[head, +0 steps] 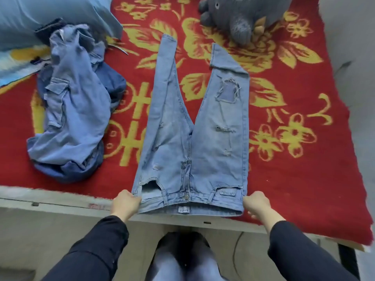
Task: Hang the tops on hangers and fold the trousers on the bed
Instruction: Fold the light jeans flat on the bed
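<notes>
At the near edge of the bed (60, 201), we pinched the waistband's left corner in our left hand (124, 204), fingers curled on the denim. Between both hands the ripped jeans (203, 155) lay flat on the red blanket (294, 163), long axis running straight away from us, legs splayed. Our right hand (256, 203) gripped the right corner likewise; neither hand sat nearer.

A small white label (183, 209) is sitting inside the near waistband of the light blue jeans (215, 151), and its dark print is showing too blurred to read. A yellow woven sign (135, 126) is showing on the red blanket (294, 169) just left of the jeans. It is lying partly hidden under them and is not reading clearly.
</notes>
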